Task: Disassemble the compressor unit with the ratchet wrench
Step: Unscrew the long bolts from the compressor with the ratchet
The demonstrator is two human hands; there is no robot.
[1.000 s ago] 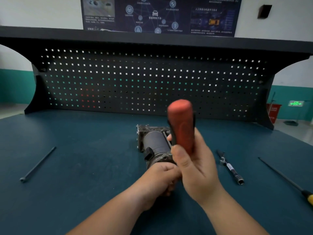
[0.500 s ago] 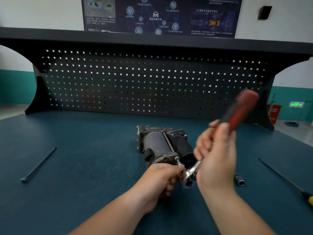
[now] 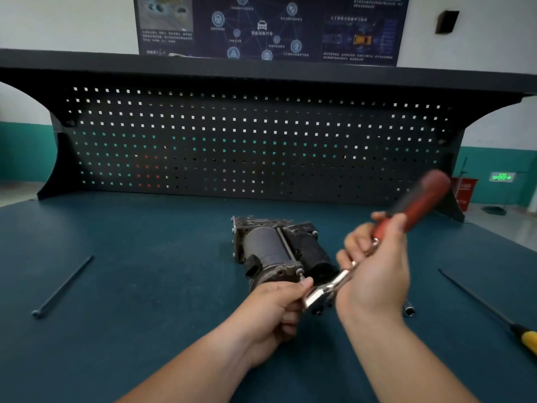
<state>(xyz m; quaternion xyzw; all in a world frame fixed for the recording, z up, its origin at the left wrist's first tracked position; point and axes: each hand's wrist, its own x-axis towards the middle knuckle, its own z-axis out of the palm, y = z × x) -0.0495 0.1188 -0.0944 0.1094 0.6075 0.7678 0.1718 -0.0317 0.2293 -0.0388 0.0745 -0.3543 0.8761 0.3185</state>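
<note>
Left hand [image 3: 273, 312]: nearest, forearm entering from the bottom edge. Its fingers were curled and pinched on the chrome head of the ratchet wrench [image 3: 343, 279], a chrome-shafted tool with a red-and-black handle. The thumb tip lay just beside the end of a thin bolt projecting from the compressor.

Right hand [image 3: 374, 274]: beside it, fingers wrapped round the same wrench where shaft met handle. The handle was tilted up and away to the right, blurred.

Compressor unit [image 3: 273, 248]: dark grey metal, twin cylinders on their sides, mid-bench on the dark teal workbench top [image 3: 145, 286], near end just behind the left hand.

Small chrome socket piece [image 3: 409, 310]: on the bench, partly hidden behind the right wrist.

Long thin black bolt [image 3: 62, 287]: well to the left.

Yellow-handled screwdriver with long black shank [image 3: 482, 303]: at the right edge.

Black perforated pegboard [image 3: 255, 146]: upright at the bench's back.

Dark blue poster [image 3: 270, 27]: on the wall above.
</note>
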